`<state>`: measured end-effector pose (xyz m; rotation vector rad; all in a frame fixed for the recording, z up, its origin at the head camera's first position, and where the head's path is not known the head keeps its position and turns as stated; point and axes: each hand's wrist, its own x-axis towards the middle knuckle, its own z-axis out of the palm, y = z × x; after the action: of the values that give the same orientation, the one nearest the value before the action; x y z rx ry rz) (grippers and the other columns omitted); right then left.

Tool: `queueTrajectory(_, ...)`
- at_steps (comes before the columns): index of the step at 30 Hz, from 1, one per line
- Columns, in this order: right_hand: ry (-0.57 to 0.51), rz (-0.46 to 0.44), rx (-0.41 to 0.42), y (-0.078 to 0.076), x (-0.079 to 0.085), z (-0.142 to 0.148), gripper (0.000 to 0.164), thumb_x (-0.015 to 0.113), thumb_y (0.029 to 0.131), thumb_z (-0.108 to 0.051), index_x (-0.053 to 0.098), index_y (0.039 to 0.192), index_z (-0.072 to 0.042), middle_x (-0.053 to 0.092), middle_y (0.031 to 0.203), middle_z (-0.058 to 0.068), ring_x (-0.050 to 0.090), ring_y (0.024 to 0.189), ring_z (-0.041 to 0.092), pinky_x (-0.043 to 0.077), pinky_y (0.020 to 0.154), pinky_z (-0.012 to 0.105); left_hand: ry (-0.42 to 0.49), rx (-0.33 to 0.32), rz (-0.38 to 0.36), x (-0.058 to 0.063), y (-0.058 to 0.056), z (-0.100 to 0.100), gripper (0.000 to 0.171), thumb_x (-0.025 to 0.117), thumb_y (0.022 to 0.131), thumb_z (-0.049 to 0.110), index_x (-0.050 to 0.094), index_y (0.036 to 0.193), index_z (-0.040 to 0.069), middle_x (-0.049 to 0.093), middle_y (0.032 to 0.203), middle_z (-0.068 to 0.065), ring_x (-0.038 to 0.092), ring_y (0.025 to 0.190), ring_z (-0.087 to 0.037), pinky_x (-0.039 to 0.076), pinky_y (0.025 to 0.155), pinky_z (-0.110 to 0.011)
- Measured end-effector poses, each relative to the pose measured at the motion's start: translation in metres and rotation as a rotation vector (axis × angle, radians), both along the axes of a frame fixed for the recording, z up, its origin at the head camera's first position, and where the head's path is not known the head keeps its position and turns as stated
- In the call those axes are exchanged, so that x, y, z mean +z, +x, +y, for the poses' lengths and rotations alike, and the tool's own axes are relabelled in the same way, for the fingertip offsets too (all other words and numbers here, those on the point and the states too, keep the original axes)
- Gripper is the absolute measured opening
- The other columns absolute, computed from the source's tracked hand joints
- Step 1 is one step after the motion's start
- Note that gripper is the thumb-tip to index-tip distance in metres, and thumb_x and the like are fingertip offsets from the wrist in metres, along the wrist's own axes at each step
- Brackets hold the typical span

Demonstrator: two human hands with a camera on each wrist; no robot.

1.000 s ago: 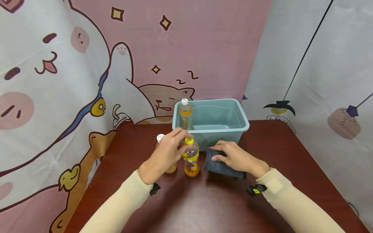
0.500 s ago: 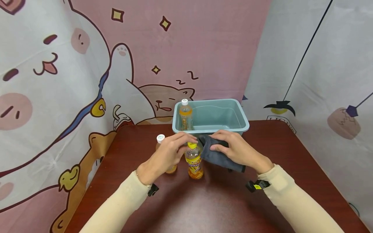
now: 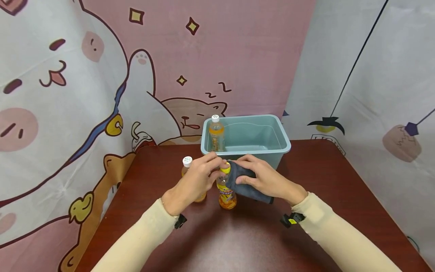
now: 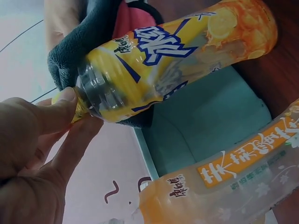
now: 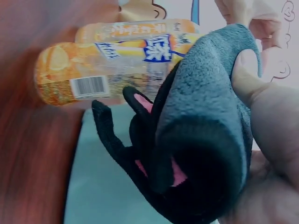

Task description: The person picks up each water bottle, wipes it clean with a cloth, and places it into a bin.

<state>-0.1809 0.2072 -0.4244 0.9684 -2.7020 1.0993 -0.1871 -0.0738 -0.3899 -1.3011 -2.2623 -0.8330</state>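
Note:
A clear drink bottle (image 3: pixel 227 199) with a yellow cap and yellow label stands near the table's middle, amber liquid at its bottom. My left hand (image 3: pixel 195 177) pinches its cap between thumb and fingers. My right hand (image 3: pixel 268 179) grips a folded dark grey cloth (image 3: pixel 249 189) and holds it against the bottle's neck and shoulder. Pink and black show inside the folds of the cloth (image 5: pixel 201 112) in the right wrist view. Just left of it is a second bottle (image 3: pixel 187 162) with a white cap, partly hidden behind my left hand; its orange label (image 4: pixel 247 163) shows in the left wrist view.
Behind the hands a pale blue-green plastic tub (image 3: pixel 253 152) stands on the dark red-brown table (image 3: pixel 153 166). Inside its left end is another white-capped bottle (image 3: pixel 217 138), upright. A printed curtain (image 3: pixel 251 56) hangs behind and beside the table.
The yellow-capped bottle has shifted slightly right and its label has turned. My right hand has brought the cloth up and left onto the bottle's neck. My left hand has stayed at the cap.

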Motion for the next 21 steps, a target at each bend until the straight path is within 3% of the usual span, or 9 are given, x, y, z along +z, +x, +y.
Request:
queueTrajectory(9, -0.035, -0.002, -0.007, 0.002, -0.008, 0.0, 0.066, 0.088, 0.102, -0.028, 0.069, 0.163, -0.013, 0.074, 0.142, 0.005, 0.073, 0.116, 0.018, 0.064, 0.093, 0.03, -0.009, 0.014, 0.032, 0.001, 0.002, -0.001, 0.023, 0.092, 0.097, -0.001, 0.081, 0.117, 0.005, 0.083, 0.116, -0.009, 0.086, 0.109, -0.022, 0.072, 0.094, -0.029)
queueTrajectory(21, -0.001, 0.007, -0.03, 0.0, -0.018, 0.002, 0.049, 0.095, 0.098, -0.023, 0.083, 0.144, -0.011, 0.08, 0.132, 0.001, 0.078, 0.114, 0.016, 0.068, 0.096, 0.034, -0.052, 0.107, 0.047, 0.001, 0.01, -0.003, 0.033, 0.093, 0.098, 0.01, 0.085, 0.131, 0.008, 0.084, 0.125, -0.006, 0.081, 0.121, -0.023, 0.071, 0.099, -0.031)
